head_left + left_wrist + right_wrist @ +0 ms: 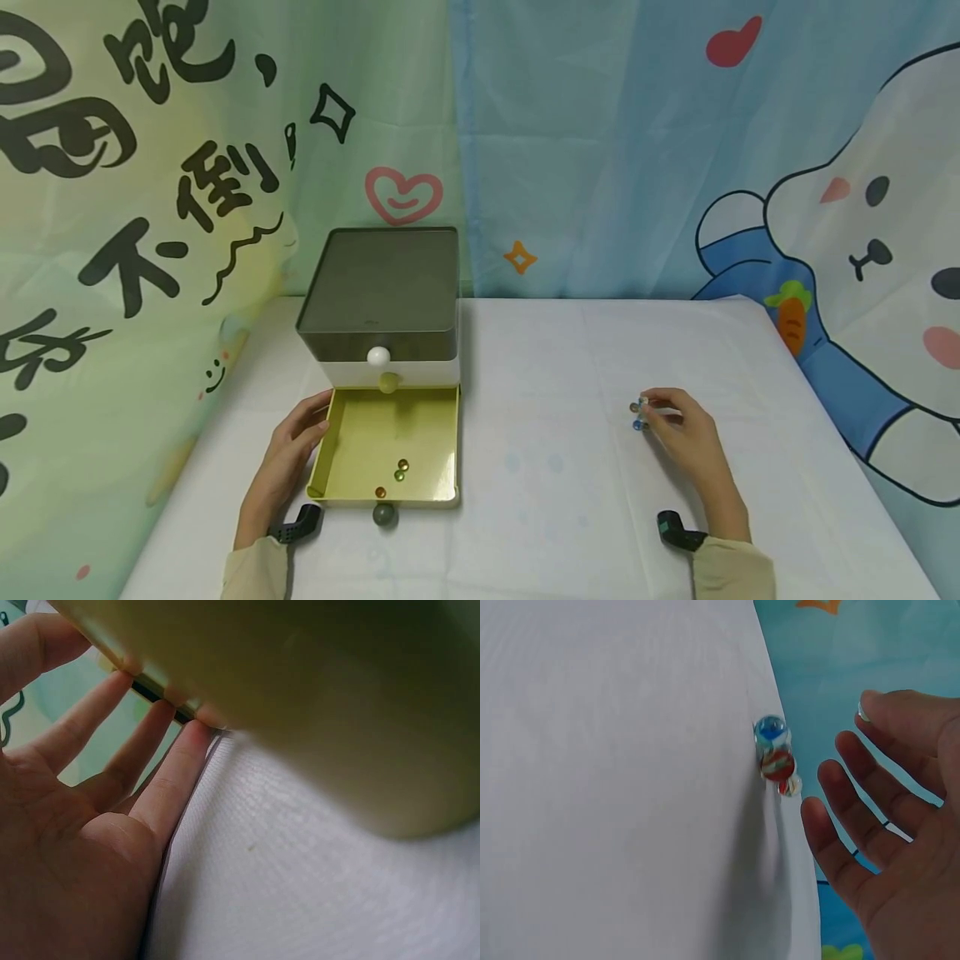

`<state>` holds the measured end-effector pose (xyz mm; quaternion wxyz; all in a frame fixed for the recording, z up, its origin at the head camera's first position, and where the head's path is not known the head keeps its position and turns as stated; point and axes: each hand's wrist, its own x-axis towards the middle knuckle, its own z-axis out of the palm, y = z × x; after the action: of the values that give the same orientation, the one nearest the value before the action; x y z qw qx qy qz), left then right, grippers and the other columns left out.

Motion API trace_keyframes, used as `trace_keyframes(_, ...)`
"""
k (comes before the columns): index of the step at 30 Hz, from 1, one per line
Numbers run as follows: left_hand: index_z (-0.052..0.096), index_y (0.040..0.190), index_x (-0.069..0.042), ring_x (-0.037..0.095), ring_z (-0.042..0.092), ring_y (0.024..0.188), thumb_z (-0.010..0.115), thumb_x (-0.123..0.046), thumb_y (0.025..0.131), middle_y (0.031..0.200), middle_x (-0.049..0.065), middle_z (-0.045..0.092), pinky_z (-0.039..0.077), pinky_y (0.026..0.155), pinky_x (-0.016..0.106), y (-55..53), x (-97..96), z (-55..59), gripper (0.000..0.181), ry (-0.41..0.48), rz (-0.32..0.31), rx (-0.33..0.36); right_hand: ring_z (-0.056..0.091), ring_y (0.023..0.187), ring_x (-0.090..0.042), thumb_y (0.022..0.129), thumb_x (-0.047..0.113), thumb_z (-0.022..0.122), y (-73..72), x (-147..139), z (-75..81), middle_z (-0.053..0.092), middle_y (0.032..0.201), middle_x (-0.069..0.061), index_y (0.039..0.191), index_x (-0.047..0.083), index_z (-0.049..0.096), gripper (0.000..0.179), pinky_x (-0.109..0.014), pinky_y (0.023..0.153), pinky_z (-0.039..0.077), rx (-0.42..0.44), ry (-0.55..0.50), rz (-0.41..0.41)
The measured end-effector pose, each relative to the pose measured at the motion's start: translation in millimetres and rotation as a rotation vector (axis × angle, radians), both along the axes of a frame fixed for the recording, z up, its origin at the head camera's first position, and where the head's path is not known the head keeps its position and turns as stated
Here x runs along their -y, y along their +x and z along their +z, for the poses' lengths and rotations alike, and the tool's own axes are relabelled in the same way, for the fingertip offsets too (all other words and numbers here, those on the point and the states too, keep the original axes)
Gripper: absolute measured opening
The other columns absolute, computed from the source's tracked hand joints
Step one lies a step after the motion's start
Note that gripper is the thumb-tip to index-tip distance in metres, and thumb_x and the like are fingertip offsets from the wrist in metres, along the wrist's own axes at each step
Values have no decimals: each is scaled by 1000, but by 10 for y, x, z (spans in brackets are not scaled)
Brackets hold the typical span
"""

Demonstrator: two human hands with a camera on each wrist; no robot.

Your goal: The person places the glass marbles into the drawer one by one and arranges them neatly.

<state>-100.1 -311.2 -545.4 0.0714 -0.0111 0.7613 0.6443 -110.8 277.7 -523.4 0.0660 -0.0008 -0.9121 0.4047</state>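
Observation:
My left hand (291, 446) lies along the left side of a pulled-out yellow drawer (360, 442), fingertips at its wall. The left wrist view shows these fingers (180, 769) reaching to the edge of a blurred yellowish-brown surface. In the drawer are three small glass marbles (400, 476), amber and green. On the right of the table, my right hand (684, 437) pinches a small pale marble (862, 712) between thumb and index finger, its other fingers spread. Beside it several marbles sit close together on the cloth, among them a blue one (771, 729) and a red-and-white one (778, 764).
The drawer belongs to a cabinet with a dark grey top (386, 283) and round knobs, white (378, 357), yellow-green (388, 382) and dark green (385, 514). A white cloth (540, 467) covers the table. Behind hangs a printed curtain (570, 150).

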Motion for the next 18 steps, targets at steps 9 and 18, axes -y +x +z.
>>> trace_keyframes(9,37,161,-12,-2,44,139,55,-26,109,167,13,36,40,104,6,-7,5,-6,57,9,0,3,64,115,-30,103,16,66,-34,221,41,68,124,-13,128,5,65,27,-12,91,48,-21,23,58)
trace_keyframes(18,38,161,-12,-2,45,138,54,-25,109,167,13,37,40,105,7,0,0,-1,56,9,-5,-8,65,116,-34,102,10,67,-79,479,63,68,127,-12,126,9,65,25,-55,96,55,-32,-4,184)
